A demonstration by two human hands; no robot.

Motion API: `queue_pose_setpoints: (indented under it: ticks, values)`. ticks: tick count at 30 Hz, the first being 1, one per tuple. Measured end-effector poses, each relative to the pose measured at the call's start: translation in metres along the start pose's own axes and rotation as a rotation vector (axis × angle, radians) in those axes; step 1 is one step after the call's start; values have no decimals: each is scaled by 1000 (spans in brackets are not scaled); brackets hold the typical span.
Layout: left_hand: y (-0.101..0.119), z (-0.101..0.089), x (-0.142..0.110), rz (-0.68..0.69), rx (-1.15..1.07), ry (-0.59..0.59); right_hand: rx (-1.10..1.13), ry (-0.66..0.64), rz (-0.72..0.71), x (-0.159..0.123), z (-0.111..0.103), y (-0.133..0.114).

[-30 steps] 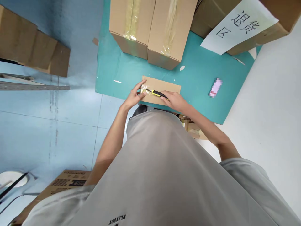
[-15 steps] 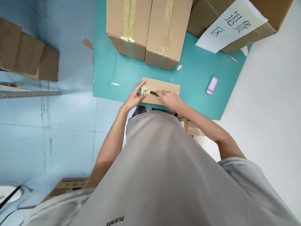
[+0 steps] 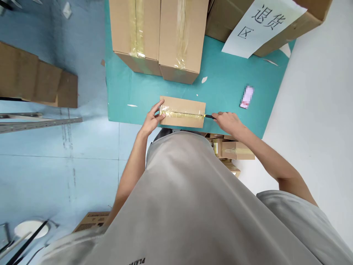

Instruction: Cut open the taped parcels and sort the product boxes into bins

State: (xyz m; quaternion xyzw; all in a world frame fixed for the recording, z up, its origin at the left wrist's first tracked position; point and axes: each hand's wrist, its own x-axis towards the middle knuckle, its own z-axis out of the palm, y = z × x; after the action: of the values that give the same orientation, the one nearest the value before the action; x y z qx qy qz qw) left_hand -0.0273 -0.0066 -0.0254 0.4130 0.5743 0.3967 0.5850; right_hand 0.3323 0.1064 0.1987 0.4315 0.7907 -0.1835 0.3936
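A small cardboard box (image 3: 183,104) with clear yellowish tape along its top lies at the table's front edge. A dark slit line runs lengthwise along the taped seam. My left hand (image 3: 149,119) grips the box's left end, thumb on the top near the tape and fingers at the far left corner. In my right hand (image 3: 227,122) is a black and yellow utility knife (image 3: 210,116), its front tip at the box's right edge, by the end of the seam. The fingers of that hand are wrapped round the handle.
Two large taped boxes (image 3: 180,44) stand behind on the green table (image 3: 220,81). An open carton (image 3: 298,29) with a white paper sign (image 3: 263,27) is at the back right. A pixelated pinkish item (image 3: 246,96) lies right, and paper scraps are scattered. More boxes (image 3: 234,150) sit below.
My right hand has moved right with the utility knife, from the box's left part to its right edge. The slit line now shows along the tape. My left hand stays at the left end.
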Motion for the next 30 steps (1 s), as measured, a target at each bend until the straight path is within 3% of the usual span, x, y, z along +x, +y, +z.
queue_pose_setpoints:
  ticks: [4, 7, 10, 12, 14, 17, 19, 21, 24, 28, 30]
  values:
    - [5, 8, -5, -16, 6, 32, 45, 0, -22, -6, 7, 9]
    - [8, 10, -7, -5, 14, 45, 95, 41, -36, -13, 22, 35]
    - [3, -3, -7, 17, 25, 110, 245, 144, -31, -8, 47, 68]
    - [-5, -22, -6, 12, 33, 196, 488, 252, 6, 12, 67, 75]
    - [-14, -44, -5, -17, 43, 275, 855, 354, 64, 44, 86, 58]
    - [-24, -74, -5, -91, 83, 337, 1470, 365, 111, 98, 104, -4]
    - [-27, -86, -4, -119, 124, 359, 1732, 305, 70, 119, 107, -51]
    - [-27, -87, -1, -98, 179, 354, 1843, 310, 47, 122, 104, -81]
    - [-24, -63, 9, -43, 222, 253, 1699, 466, 86, 100, 94, -84]
    - [-19, 5, 29, -36, 124, 17, 1368, 681, 130, 68, 76, -49]
    - [-15, 32, 36, 38, 101, -93, 1265, 744, 130, 63, 65, -38]
